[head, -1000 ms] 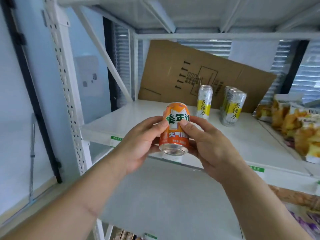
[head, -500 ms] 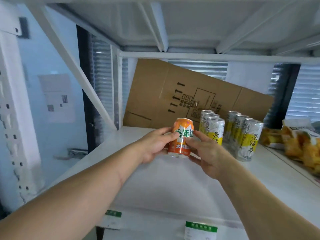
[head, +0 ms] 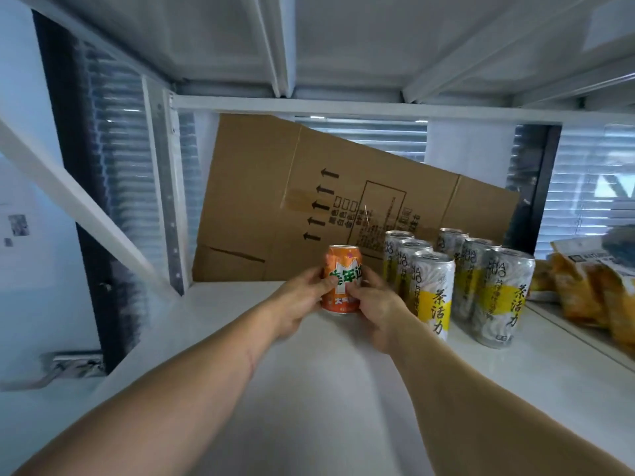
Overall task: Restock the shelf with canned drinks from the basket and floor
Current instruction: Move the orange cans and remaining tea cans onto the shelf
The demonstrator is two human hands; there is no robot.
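A short orange can (head: 343,266) stands upright on the white shelf (head: 326,389), toward the back and just left of the tall cans. My left hand (head: 302,300) grips its left side and my right hand (head: 378,307) grips its right side. Several tall silver and yellow cans (head: 433,290) stand in two rows to the right of it, the nearest one close to my right hand. The basket and the floor are out of view.
A flattened cardboard box (head: 309,201) leans against the back of the shelf. Orange snack bags (head: 584,286) lie at the far right. A white diagonal brace (head: 79,207) crosses the left side. The upper shelf's underside (head: 343,46) hangs low overhead.
Both hands have carried the orange can from in front of the shelf edge deep onto the shelf, down beside the tall cans. The camera has moved in closer.
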